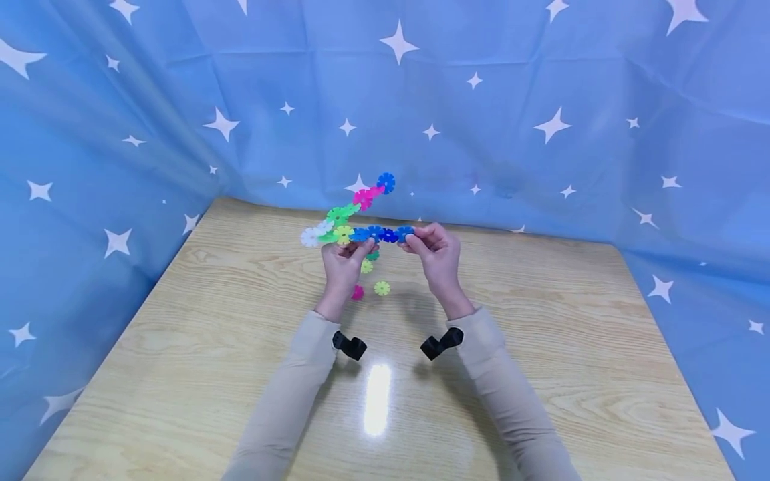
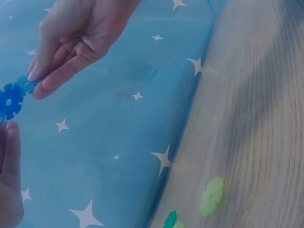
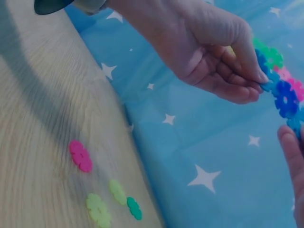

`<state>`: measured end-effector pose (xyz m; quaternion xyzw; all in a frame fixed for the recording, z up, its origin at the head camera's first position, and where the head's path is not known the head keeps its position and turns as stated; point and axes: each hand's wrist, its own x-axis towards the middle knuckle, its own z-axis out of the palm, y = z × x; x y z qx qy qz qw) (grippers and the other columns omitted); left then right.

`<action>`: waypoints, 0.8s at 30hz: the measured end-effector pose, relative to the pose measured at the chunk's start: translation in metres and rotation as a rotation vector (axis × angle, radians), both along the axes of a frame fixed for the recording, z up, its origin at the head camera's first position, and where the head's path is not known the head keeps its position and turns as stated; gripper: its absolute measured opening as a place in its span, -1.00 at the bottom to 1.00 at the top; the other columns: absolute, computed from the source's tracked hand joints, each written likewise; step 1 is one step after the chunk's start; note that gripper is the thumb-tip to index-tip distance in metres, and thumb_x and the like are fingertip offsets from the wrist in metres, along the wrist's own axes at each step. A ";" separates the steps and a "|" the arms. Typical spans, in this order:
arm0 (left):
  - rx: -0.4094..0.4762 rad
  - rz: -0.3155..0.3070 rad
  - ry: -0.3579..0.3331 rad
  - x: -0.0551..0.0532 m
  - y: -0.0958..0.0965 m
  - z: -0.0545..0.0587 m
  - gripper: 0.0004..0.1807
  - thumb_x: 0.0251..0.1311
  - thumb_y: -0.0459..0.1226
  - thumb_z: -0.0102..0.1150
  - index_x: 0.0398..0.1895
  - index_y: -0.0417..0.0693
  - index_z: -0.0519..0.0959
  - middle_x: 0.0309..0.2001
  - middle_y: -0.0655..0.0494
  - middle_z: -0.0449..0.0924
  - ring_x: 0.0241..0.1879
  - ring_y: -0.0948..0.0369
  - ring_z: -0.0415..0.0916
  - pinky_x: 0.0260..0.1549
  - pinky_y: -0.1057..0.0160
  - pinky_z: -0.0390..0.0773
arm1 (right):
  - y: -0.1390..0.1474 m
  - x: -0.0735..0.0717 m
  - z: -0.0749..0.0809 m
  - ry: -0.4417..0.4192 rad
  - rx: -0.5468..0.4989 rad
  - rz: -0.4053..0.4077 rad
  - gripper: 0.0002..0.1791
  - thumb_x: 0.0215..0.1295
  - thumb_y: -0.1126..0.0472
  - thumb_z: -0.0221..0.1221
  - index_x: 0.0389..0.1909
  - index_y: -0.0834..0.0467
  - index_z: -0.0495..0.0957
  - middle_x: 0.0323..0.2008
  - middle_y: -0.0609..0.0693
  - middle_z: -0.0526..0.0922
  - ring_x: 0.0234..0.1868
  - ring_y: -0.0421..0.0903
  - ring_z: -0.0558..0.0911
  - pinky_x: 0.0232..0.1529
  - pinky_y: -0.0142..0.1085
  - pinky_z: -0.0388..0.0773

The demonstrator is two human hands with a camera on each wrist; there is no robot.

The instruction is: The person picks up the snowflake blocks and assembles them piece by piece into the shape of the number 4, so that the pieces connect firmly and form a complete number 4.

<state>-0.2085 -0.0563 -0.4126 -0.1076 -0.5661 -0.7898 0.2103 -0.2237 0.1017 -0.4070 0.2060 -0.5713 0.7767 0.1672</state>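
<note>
A chain of interlocking flower-shaped discs is held up above the back of the table. It bends at the white discs; one branch rises through green and pink to a blue disc, while the other runs right through yellow and several blues. My left hand pinches the blue part of the lower branch between thumb and fingers, also visible in the right wrist view. At the right end, my right hand pinches the last blue disc. A dark blue disc shows between the two hands.
Loose discs lie on the wooden table beneath the hands: a pink disc, a green disc and two yellow-green ones, one nearer. A blue star-patterned curtain borders the back and sides.
</note>
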 end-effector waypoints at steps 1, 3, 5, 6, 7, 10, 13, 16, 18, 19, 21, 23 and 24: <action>-0.005 -0.001 0.002 0.000 0.001 0.000 -0.84 0.09 -0.55 0.20 -0.42 -0.66 0.54 -0.53 -0.11 0.66 -0.50 0.26 0.66 -0.34 0.28 0.67 | 0.000 0.000 0.000 0.002 -0.004 -0.003 -0.79 0.14 0.59 0.15 -0.36 0.68 0.32 -0.44 -0.04 0.69 -0.45 -0.17 0.69 -0.34 -0.34 0.67; -0.005 -0.003 0.006 0.000 0.001 0.000 -0.84 0.09 -0.55 0.20 -0.42 -0.65 0.54 -0.52 -0.18 0.65 -0.51 0.29 0.65 -0.34 0.28 0.67 | 0.000 0.001 0.000 0.004 -0.013 -0.006 -0.79 0.14 0.60 0.14 -0.36 0.69 0.31 -0.44 -0.03 0.69 -0.45 -0.17 0.69 -0.35 -0.35 0.67; -0.007 -0.004 0.008 0.000 0.002 0.000 -0.84 0.09 -0.55 0.20 -0.42 -0.65 0.54 -0.51 -0.26 0.63 -0.51 0.31 0.64 -0.34 0.29 0.67 | -0.001 0.001 -0.001 0.005 -0.030 -0.006 -0.81 0.13 0.63 0.12 -0.36 0.69 0.30 -0.45 -0.03 0.69 -0.46 -0.17 0.69 -0.36 -0.35 0.67; -0.007 -0.005 0.009 0.000 0.003 0.000 -0.84 0.09 -0.56 0.20 -0.42 -0.66 0.53 -0.50 -0.30 0.62 -0.50 0.31 0.64 -0.34 0.28 0.67 | -0.001 0.001 -0.001 0.007 -0.036 -0.009 -0.84 0.14 0.64 0.10 -0.37 0.68 0.32 -0.46 -0.03 0.69 -0.46 -0.18 0.69 -0.36 -0.36 0.67; -0.008 -0.005 0.008 0.001 0.003 0.000 -0.84 0.09 -0.56 0.20 -0.41 -0.66 0.53 -0.50 -0.31 0.62 -0.50 0.31 0.64 -0.34 0.28 0.67 | -0.001 0.002 -0.001 0.008 -0.047 -0.008 -0.88 0.13 0.66 0.09 -0.37 0.67 0.33 -0.46 -0.02 0.69 -0.46 -0.17 0.69 -0.36 -0.35 0.67; 0.001 -0.004 -0.001 0.001 0.004 0.002 -0.86 0.09 -0.57 0.19 -0.39 -0.65 0.53 -0.50 -0.27 0.63 -0.50 0.28 0.65 -0.32 0.26 0.67 | -0.002 0.002 -0.002 0.011 -0.071 -0.014 -0.95 0.13 0.68 0.06 -0.41 0.56 0.41 -0.46 -0.01 0.69 -0.47 -0.17 0.68 -0.37 -0.36 0.67; 0.015 -0.014 -0.006 0.001 0.005 0.004 -0.87 0.08 -0.59 0.18 -0.37 -0.65 0.53 -0.51 -0.18 0.65 -0.51 0.25 0.65 -0.30 0.22 0.67 | -0.003 0.003 -0.001 0.011 -0.082 -0.032 -0.86 0.14 0.66 0.08 -0.44 0.39 0.49 -0.46 -0.01 0.69 -0.48 -0.17 0.68 -0.38 -0.38 0.67; 0.016 -0.026 -0.006 0.001 0.006 0.006 -0.87 0.08 -0.59 0.17 -0.38 -0.66 0.53 -0.54 -0.06 0.66 -0.51 0.27 0.65 -0.29 0.19 0.68 | -0.002 0.003 0.001 0.013 -0.079 -0.053 -0.80 0.14 0.62 0.11 -0.44 0.27 0.53 -0.46 -0.02 0.69 -0.49 -0.19 0.67 -0.39 -0.40 0.66; 0.002 -0.019 -0.003 0.001 0.006 0.007 -0.86 0.09 -0.57 0.17 -0.40 -0.65 0.54 -0.56 0.00 0.66 -0.52 0.28 0.64 -0.30 0.19 0.68 | -0.002 0.003 0.003 0.016 -0.077 -0.055 -0.77 0.14 0.61 0.12 -0.43 0.22 0.55 -0.45 -0.02 0.68 -0.49 -0.19 0.67 -0.40 -0.40 0.66; -0.006 -0.015 0.004 0.001 0.006 0.007 -0.86 0.09 -0.57 0.17 -0.40 -0.65 0.55 -0.56 0.01 0.66 -0.52 0.29 0.64 -0.31 0.17 0.68 | -0.002 0.002 0.004 0.020 -0.070 -0.056 -0.76 0.15 0.61 0.12 -0.42 0.20 0.56 -0.44 -0.02 0.68 -0.49 -0.19 0.67 -0.39 -0.40 0.66; -0.024 -0.006 0.008 0.001 0.006 0.007 -0.86 0.11 -0.55 0.18 -0.41 -0.63 0.56 -0.55 0.01 0.66 -0.52 0.31 0.63 -0.32 0.18 0.68 | -0.001 0.003 0.006 0.027 -0.057 -0.063 -0.74 0.15 0.60 0.13 -0.41 0.17 0.56 -0.43 -0.03 0.68 -0.48 -0.20 0.67 -0.39 -0.41 0.66; -0.036 0.001 0.011 0.001 0.006 0.006 -0.86 0.12 -0.54 0.17 -0.42 -0.61 0.56 -0.55 -0.04 0.66 -0.52 0.32 0.63 -0.33 0.19 0.68 | -0.001 0.003 0.008 0.028 -0.053 -0.060 -0.73 0.15 0.60 0.13 -0.40 0.15 0.57 -0.42 -0.03 0.68 -0.48 -0.20 0.67 -0.39 -0.40 0.66; -0.037 -0.001 0.010 0.001 0.006 0.006 -0.86 0.12 -0.54 0.17 -0.42 -0.62 0.56 -0.55 -0.08 0.65 -0.52 0.32 0.63 -0.33 0.19 0.68 | -0.001 0.004 0.009 0.027 -0.051 -0.061 -0.73 0.15 0.60 0.13 -0.40 0.15 0.57 -0.42 -0.03 0.68 -0.48 -0.20 0.66 -0.39 -0.40 0.66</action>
